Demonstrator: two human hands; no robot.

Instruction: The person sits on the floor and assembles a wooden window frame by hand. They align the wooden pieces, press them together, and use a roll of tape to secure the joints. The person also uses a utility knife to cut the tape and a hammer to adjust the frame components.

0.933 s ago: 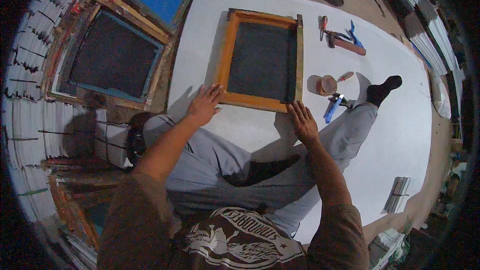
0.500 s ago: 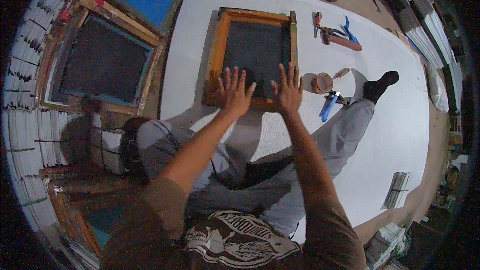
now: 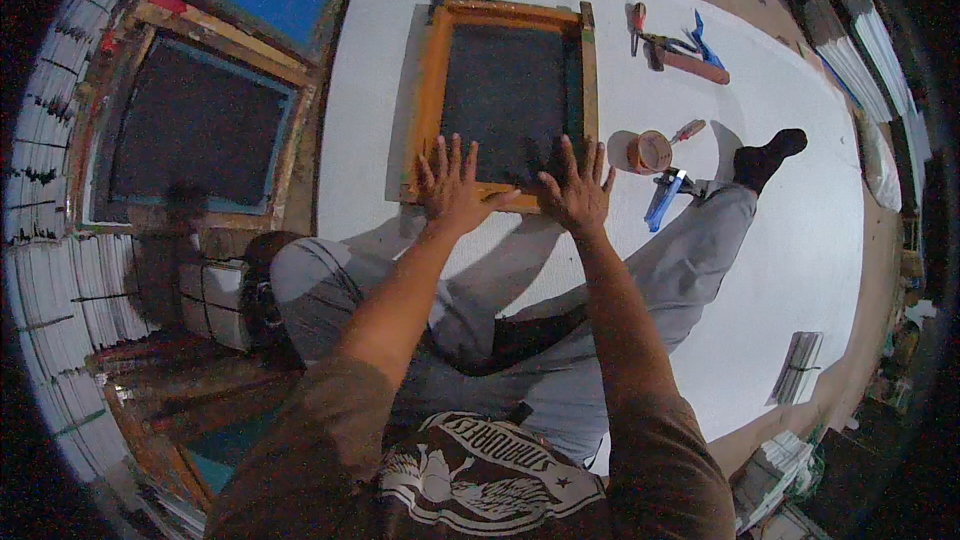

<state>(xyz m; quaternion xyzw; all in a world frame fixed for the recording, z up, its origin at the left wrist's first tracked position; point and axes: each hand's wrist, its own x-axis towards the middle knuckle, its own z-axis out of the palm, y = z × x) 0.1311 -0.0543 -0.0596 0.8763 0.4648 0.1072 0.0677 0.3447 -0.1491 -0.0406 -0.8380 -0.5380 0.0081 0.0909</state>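
A wooden frame (image 3: pixel 430 100) with a dark mesh panel (image 3: pixel 505 90) stretched inside it lies flat before me on a white sheet. My left hand (image 3: pixel 455 195) rests palm down over the near left corner, fingers spread and thumb stretched out toward the middle. At the near right corner, my right hand (image 3: pixel 580 198) lies in the same manner, its fingers fanned apart and pointing away from me. Nothing is gripped by either hand. Both hands and their shadows hide parts of the frame's near rail.
Right of the frame are a round tub (image 3: pixel 653 152), a small handled tool (image 3: pixel 690 130) and a blue-handled tool (image 3: pixel 664 202). Pliers (image 3: pixel 672 43) and a brown bar (image 3: pixel 695 67) lie farther off. Another mesh frame (image 3: pixel 205 125) stands left; my foot (image 3: pixel 768 160) extends right.
The view has shifted slightly. My left hand has moved a little left and its thumb now points farther outward. The fingers of my right hand are more spread. Both hands remain at the frame's near end.
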